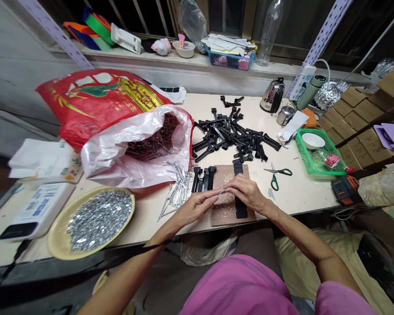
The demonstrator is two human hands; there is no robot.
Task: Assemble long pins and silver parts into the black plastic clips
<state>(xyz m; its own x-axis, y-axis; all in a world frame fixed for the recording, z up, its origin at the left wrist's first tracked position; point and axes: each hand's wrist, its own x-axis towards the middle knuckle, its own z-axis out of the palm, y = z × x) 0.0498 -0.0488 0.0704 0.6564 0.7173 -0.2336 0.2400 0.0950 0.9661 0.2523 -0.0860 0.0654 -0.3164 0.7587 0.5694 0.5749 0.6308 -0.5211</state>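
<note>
A thin silver metal pin (221, 191) spans the gap between my fingertips. My left hand (197, 205) pinches one end of it. Fingers of my right hand (248, 190) are closed around the other end; any smaller part in them is hidden. Both hands are over a brown board (223, 214) with a black strip (241, 209) lying along its right side. Several black plastic pieces (203, 179) lie in a row beside the board. Loose silver pins (177, 192) are piled to the left, by the mouth of a red and white sack (118, 162) full of similar pins.
A yellow bowl (57, 236) of small shiny metal pieces stands at left, near a white box (39, 210). Behind the board spreads a heap of black plastic parts (230, 133). Scissors (276, 177), a green basket (315, 170), a kettle (272, 96) and stacked cartons (364, 113) are on the right.
</note>
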